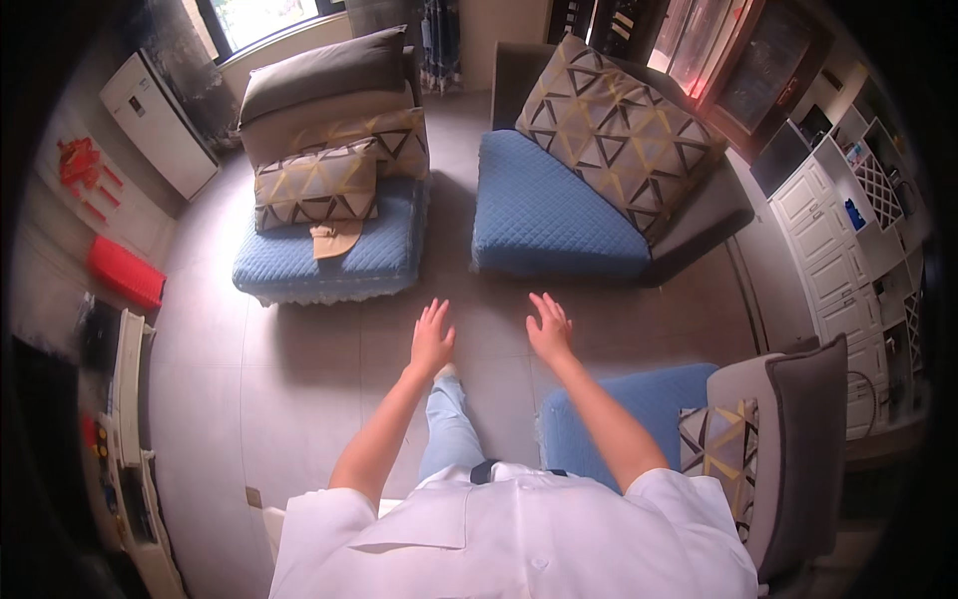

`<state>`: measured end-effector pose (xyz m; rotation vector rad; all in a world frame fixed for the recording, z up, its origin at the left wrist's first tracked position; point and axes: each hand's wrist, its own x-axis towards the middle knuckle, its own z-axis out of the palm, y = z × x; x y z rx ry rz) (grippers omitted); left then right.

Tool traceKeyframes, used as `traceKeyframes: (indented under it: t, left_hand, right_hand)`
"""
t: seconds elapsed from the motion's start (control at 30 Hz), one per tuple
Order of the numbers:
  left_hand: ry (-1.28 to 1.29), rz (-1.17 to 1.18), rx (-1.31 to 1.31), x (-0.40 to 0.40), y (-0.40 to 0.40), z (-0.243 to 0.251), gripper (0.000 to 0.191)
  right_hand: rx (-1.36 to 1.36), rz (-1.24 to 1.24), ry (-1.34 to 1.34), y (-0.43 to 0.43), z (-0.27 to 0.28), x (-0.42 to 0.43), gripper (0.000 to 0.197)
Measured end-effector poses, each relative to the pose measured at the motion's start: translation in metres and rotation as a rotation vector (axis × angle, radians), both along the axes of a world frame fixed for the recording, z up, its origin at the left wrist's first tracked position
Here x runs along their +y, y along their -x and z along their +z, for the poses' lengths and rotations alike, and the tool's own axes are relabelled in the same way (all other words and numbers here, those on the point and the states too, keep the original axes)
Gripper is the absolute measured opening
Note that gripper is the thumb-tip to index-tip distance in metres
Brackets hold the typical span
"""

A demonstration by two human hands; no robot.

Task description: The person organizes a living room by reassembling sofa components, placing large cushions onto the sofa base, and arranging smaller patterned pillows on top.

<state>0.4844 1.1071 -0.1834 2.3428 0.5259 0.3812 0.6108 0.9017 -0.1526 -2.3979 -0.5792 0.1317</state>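
Both arms reach forward over the tiled floor with nothing held. My left hand (432, 337) has its fingers apart, just short of a sofa seat with a blue quilted cover (329, 258). On that seat lie a tan cap (335, 238) and a patterned cushion (318, 183), with another patterned cushion (404, 142) behind. My right hand (550, 328), fingers spread and thumb out, is nearest to a second blue-covered sofa seat (554, 210). A large triangle-patterned cushion (617, 131) leans across its corner. Neither hand touches anything.
Close on my right stands another sofa piece with a blue cover (636, 400) and a grey back cushion (804, 449). A low white cabinet (131, 389) lines the left. A red box-like object (127, 271), a tall white appliance (161, 123) and white cupboards (831, 254) stand along the walls.
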Motion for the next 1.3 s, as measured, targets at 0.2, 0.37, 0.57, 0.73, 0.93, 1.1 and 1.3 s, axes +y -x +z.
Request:
traceKeyframes:
  t: [0.2, 0.37, 0.57, 0.73, 0.93, 1.1, 1.3]
  left_hand:
    - [-0.058, -0.147, 0.046, 0.113, -0.141, 0.030, 0.058]
    - [-0.049, -0.244, -0.002, 0.183, -0.270, 0.044, 0.057]
    - [-0.017, -0.300, -0.075, 0.265, -0.433, 0.040, 0.054]
    - [0.077, -0.313, -0.062, 0.336, -0.572, 0.032, 0.054]
    - [0.126, -0.359, -0.067, 0.402, -0.746, 0.049, 0.057]
    - [0.094, -0.384, -0.053, 0.474, -0.904, 0.040, 0.070]
    - [0.099, -0.636, -0.027, 0.563, -1.079, 0.048, 0.094]
  right_hand:
    - [0.000, -0.152, 0.040, -0.127, -0.007, 0.111, 0.046]
    - [-0.185, -0.189, -0.060, -0.230, -0.010, 0.185, 0.045]
    - [-0.141, -0.356, -0.042, -0.362, -0.028, 0.223, 0.043]
    - [-0.002, -0.477, -0.055, -0.500, -0.025, 0.279, 0.045]
    - [-0.106, -0.444, -0.198, -0.630, 0.016, 0.345, 0.044]
    - [-0.094, -0.408, -0.454, -0.733, 0.058, 0.406, 0.044]
    - [0.129, -0.476, -0.563, -0.923, 0.040, 0.521, 0.052]
